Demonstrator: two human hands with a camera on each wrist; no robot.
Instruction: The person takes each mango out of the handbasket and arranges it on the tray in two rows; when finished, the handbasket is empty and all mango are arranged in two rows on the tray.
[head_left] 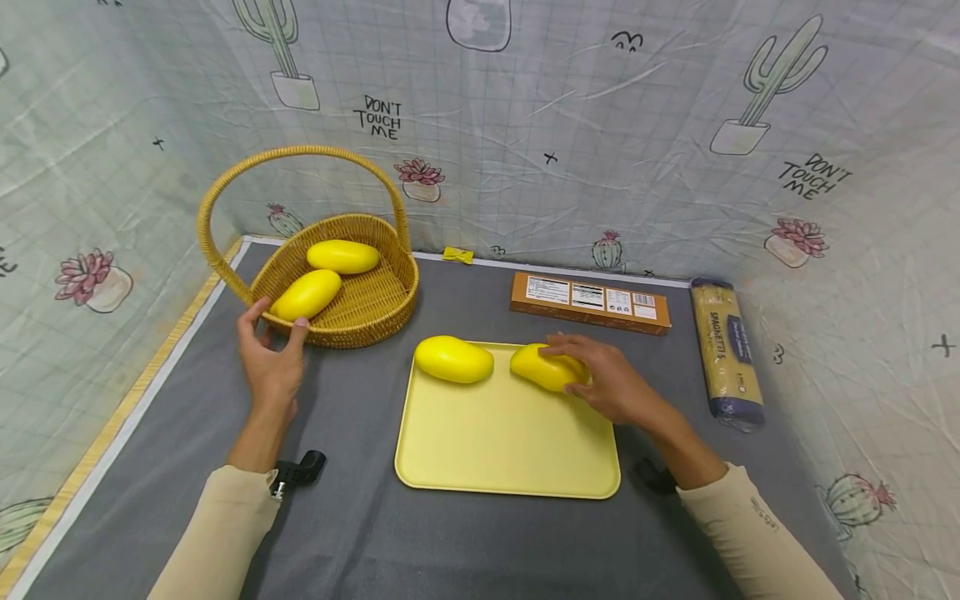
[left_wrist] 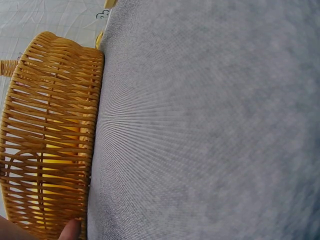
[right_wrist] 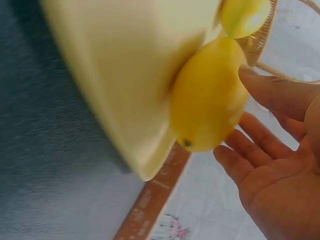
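My left hand [head_left: 273, 362] holds the front left rim of a wicker basket [head_left: 367, 335], its thumb over the outside. Its thumb tip shows low on the woven side in the left wrist view. Inside the basket lie two yellow mangoes, one at the back [head_left: 342, 257] and one near my left fingers [head_left: 307, 295]. On the right, my right hand [head_left: 611, 379] spans a mango [head_left: 542, 369] at the tray's far right corner, fingertips and thumb on opposite sides. Another mango [head_left: 453, 360] rests on the yellow tray [head_left: 506, 442] at its far left corner.
Behind the tray lies a long brown box [head_left: 590, 302]. A spaghetti packet [head_left: 726, 350] is at the right. Near the back edge sits a small yellow wrapped item [head_left: 457, 255]. Printed cloth [head_left: 510, 183] hangs around the grey-covered table [head_left: 345, 500].
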